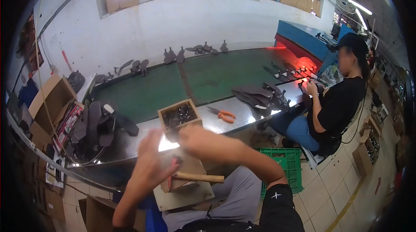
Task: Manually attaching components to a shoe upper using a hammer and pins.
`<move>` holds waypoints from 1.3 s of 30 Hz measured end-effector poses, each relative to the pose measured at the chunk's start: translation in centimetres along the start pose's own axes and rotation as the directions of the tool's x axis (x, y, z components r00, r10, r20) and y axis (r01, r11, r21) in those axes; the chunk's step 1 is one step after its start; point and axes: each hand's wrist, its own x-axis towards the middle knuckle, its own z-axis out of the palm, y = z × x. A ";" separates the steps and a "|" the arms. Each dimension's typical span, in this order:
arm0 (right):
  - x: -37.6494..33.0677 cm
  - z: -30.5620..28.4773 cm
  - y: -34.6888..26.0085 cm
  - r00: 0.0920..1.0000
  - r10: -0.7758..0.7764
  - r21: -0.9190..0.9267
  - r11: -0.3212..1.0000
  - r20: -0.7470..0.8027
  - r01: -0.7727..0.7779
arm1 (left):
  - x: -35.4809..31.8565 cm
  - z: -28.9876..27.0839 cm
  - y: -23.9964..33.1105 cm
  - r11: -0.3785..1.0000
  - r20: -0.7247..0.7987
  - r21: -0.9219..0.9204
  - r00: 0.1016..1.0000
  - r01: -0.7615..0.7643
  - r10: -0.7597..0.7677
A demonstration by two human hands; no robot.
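Inspected first the lap: noted a pale board over grey trousers, with an apparent tan block on top. Found the hammer resting on that block, with no grip seen around its handle. Recorded its long axis as running left to right across the body, red head at the left, handle end pointing right.

Found the left hand just beside the hammer's head, partly open, thumb spread from the fingers; could not tell contact or any held item, owing to blur. Found the right hand farther out, fingers bent toward the left; could not tell its degree of closure or contents.

Judged the step in hand as two-handed handling at the box, with the hammer laid by; judged the next move to call for a freed hand at the handle, fingers clear of the head.

Saw next, on the metal surface, a wooden box of small dark parts, with orange-handled pliers to its right. Noted beyond a green belt and, at right, a seated co-worker.
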 end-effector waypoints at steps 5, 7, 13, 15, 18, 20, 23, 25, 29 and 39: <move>-0.4 -0.8 -5.2 0.961 -0.263 -0.075 0.964 -0.084 0.257 | -1.3 0.0 -0.4 0.545 0.436 -0.690 0.874 0.477 -0.213; -2.1 2.8 -4.1 0.958 -0.009 0.026 0.999 -0.288 0.018 | -3.7 1.6 -1.0 0.328 0.250 -0.885 0.930 0.332 -0.268; -10.7 12.8 -6.2 0.543 0.793 0.342 0.447 0.277 -0.827 | -7.0 7.1 -3.1 0.033 0.271 -0.934 0.769 0.354 -0.579; -13.6 12.4 -7.5 0.633 0.750 0.146 0.616 0.192 -0.774 | -7.1 8.2 -3.7 0.029 0.305 -0.917 0.748 0.397 -0.589; -19.2 12.0 -7.9 0.540 0.840 0.416 0.473 0.052 -0.777 | -6.4 9.8 -4.8 0.086 0.290 -0.909 0.766 0.408 -0.573; -22.8 12.4 -9.0 0.432 0.902 0.512 0.376 -0.010 -0.772 | -6.0 12.7 -8.1 0.489 0.140 -0.751 0.831 0.444 -0.539; -30.9 14.6 -11.2 0.365 0.929 0.451 0.353 -0.063 -0.820 | -5.0 15.4 -11.0 0.906 -0.098 -0.191 0.911 0.378 -0.401; -32.9 13.2 -14.6 0.136 0.989 0.686 0.056 0.063 -0.725 | -1.0 14.4 -11.1 0.904 -0.132 -0.255 0.914 0.342 -0.383; -32.3 13.8 -16.6 -0.102 0.987 0.832 0.046 -0.122 -0.552 | 7.8 16.5 -17.2 0.986 -0.130 0.112 0.985 0.124 -0.110; -28.9 13.8 -13.5 -0.193 0.977 0.959 0.030 -0.087 -0.280 | 14.6 19.1 -18.9 0.953 0.226 0.281 0.957 0.113 -0.180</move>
